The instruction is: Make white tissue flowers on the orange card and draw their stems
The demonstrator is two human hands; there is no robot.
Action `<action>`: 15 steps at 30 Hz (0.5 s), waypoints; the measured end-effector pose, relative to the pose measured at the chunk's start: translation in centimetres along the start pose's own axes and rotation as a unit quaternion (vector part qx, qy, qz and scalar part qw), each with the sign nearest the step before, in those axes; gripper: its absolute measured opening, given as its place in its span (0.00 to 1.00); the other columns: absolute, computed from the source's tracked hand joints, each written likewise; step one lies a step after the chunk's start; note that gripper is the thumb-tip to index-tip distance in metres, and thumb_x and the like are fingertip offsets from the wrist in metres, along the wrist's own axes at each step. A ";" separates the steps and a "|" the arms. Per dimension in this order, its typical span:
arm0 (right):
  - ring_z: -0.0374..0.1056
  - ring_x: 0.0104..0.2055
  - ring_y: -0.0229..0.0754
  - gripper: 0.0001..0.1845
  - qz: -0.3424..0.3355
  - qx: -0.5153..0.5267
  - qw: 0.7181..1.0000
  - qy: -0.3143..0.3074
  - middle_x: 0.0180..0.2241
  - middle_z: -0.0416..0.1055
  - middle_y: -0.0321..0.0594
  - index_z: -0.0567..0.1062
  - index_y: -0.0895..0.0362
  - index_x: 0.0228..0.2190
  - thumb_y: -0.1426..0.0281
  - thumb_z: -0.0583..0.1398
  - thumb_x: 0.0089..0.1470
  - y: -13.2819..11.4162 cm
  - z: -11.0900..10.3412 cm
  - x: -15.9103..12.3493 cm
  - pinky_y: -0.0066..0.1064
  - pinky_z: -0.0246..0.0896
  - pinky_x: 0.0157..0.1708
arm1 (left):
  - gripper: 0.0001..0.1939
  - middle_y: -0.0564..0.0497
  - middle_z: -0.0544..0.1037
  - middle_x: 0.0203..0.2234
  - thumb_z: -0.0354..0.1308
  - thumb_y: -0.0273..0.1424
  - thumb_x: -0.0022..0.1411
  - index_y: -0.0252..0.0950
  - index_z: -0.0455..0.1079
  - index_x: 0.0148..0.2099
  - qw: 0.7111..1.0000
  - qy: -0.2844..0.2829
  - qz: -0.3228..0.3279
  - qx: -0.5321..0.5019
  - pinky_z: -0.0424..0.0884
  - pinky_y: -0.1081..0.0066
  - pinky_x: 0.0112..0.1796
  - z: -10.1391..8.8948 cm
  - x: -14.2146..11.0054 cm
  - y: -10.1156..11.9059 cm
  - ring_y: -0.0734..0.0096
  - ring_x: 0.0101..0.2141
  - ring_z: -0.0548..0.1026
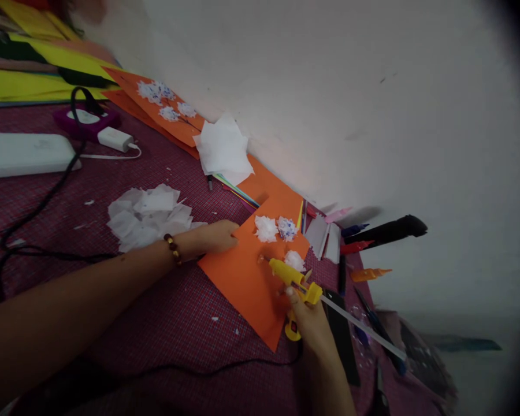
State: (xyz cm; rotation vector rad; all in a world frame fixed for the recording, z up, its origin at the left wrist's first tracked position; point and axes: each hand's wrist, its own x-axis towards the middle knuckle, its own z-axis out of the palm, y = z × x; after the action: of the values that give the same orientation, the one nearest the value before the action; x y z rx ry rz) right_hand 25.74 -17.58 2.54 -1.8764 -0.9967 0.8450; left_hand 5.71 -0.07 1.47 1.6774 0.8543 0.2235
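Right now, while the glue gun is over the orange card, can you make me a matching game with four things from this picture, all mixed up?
Things:
1. Glue gun
2. Left hand
3. Glue stick
4. Bracelet

Places and looks:
A. Dark beads, worn on the left arm
B. Long and pale, poking out behind the yellow tool
C. At the edge of the orange card
D. Yellow, held in the right hand

Right pairs: 1-D, 2-C, 3-B, 4-A

Left hand (222,236) outstretched, perhaps curled
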 end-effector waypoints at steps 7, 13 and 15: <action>0.67 0.24 0.42 0.25 0.026 -0.016 0.999 0.037 0.23 0.72 0.37 0.73 0.58 0.38 0.54 0.63 0.42 0.9 -0.2 0.0 0.28 0.58 0.19 | 0.13 0.46 0.78 0.29 0.47 0.26 0.49 0.30 0.70 0.36 1.000 0.006 0.002 0.018 0.61 0.77 0.21 0.0 0.2 -0.1 0.69 0.24 0.73; 0.64 0.21 0.41 0.23 0.044 -0.034 0.998 0.043 0.18 0.68 0.34 0.73 0.58 0.35 0.54 0.64 0.40 0.5 0.1 0.0 0.28 0.57 0.18 | 0.12 0.47 0.78 0.27 0.48 0.26 0.49 0.31 0.70 0.34 1.000 0.013 0.002 0.026 0.60 0.78 0.20 0.0 0.3 -0.3 0.71 0.23 0.72; 0.64 0.21 0.40 0.24 0.050 -0.026 0.998 0.034 0.19 0.69 0.35 0.73 0.59 0.35 0.54 0.63 0.41 0.3 0.0 0.0 0.28 0.59 0.19 | 0.11 0.47 0.77 0.27 0.48 0.26 0.49 0.31 0.70 0.33 0.999 0.019 0.004 0.033 0.60 0.78 0.20 0.0 0.3 -0.3 0.71 0.23 0.72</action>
State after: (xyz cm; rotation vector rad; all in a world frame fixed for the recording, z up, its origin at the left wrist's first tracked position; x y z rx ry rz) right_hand 25.81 -17.72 2.29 -1.9993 -0.8963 0.8142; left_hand 5.81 0.10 1.13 1.7439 0.8920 0.2347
